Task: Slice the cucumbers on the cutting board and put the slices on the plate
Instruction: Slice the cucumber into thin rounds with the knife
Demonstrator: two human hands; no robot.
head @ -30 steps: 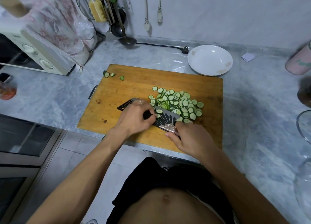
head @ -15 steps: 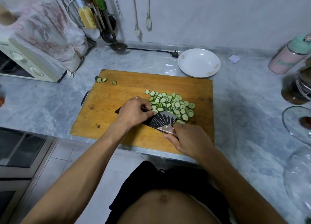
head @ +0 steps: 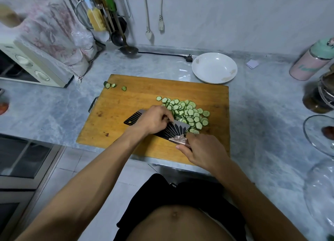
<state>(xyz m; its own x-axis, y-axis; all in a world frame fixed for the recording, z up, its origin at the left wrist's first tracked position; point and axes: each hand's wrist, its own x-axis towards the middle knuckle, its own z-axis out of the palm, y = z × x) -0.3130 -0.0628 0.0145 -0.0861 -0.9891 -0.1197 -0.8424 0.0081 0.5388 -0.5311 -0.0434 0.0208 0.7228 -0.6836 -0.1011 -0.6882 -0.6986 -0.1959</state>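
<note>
Right hand (head: pixel 204 150) grips the cleaver (head: pixel 173 130) handle, left hand (head: pixel 153 120) curls over the blade against the slices (head: pixel 188 114) heaped on the cutting board (head: pixel 137 97), plate (head: pixel 214 67) bare — fingertips this near the edge risk a nick.

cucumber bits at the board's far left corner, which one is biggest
The leftmost end piece, nearest the corner; the two others to its right are smaller.
</note>
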